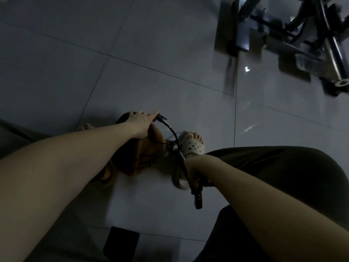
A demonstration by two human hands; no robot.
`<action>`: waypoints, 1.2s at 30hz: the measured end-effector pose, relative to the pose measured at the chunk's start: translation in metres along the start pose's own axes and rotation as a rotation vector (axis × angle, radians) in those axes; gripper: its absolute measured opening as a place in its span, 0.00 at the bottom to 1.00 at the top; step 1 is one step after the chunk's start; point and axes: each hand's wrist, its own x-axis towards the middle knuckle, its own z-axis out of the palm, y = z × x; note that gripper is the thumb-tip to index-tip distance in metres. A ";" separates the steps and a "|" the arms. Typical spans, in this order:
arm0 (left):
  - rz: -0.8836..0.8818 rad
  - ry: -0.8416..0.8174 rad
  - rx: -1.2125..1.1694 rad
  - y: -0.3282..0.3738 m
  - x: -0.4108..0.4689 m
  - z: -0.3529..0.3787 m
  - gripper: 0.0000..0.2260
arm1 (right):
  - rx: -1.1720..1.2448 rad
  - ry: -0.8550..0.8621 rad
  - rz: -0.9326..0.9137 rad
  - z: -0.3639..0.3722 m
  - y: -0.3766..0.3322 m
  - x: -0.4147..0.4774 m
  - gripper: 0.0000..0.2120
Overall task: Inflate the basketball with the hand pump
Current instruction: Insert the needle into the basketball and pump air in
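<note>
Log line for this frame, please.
stage: pump setup | left hand: rests on basketball, fingertips at hose end | right hand: grips pump handle

A: Any lettering down there?
B: Only a small dark mark on the strap of the white perforated rubber sandal (pixel 192 147), too blurred to read. Nothing else legible in this dim shot.

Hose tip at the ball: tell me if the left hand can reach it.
Likely yes: the left hand rests on the basketball, its fingers touching the hose tip, nothing between them.
</note>
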 end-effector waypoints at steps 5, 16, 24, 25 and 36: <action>0.023 -0.018 0.019 -0.005 -0.006 -0.002 0.46 | 0.070 0.485 -0.007 -0.047 0.013 -0.005 0.15; 0.110 0.019 0.070 -0.010 -0.031 0.008 0.43 | 0.571 0.853 0.063 -0.042 0.015 -0.009 0.08; 0.201 -0.027 0.119 -0.001 -0.018 0.007 0.40 | 0.478 0.890 0.082 -0.043 -0.004 0.006 0.08; 0.192 -0.026 0.115 -0.002 -0.016 0.006 0.40 | 0.487 0.877 0.097 -0.045 -0.002 0.008 0.09; 0.093 0.021 0.053 -0.010 -0.009 0.007 0.40 | 0.624 0.639 0.139 -0.024 0.040 0.019 0.22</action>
